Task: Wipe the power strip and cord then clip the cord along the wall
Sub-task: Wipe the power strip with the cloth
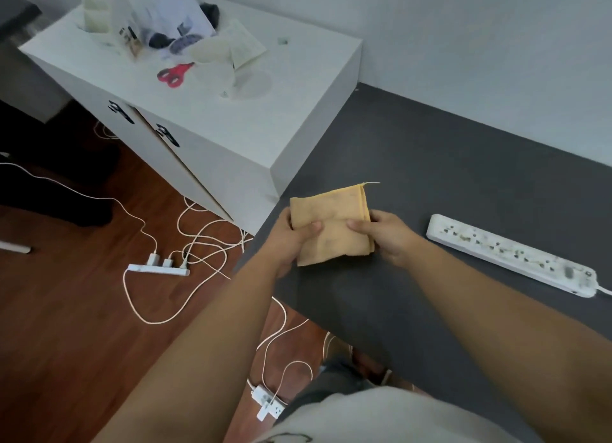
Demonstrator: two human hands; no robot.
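Early stage: left hand [291, 240] and right hand [385, 235] fingers pinch the folded cloth [331, 225]. Power strip [510, 253] near the tabletop [414, 151] right edge looks grimy, unwiped; clipping not started.

Home room — cluttered white cabinet [212, 111], wood floor [66, 310].

Both bare arms extended forward, left hand [294, 235] and right hand [385, 232] thumbs-up, each grip pinched closed.

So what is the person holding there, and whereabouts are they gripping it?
A folded yellow cloth, held in both hands: the left hand pinches its left edge, the right hand its right edge.
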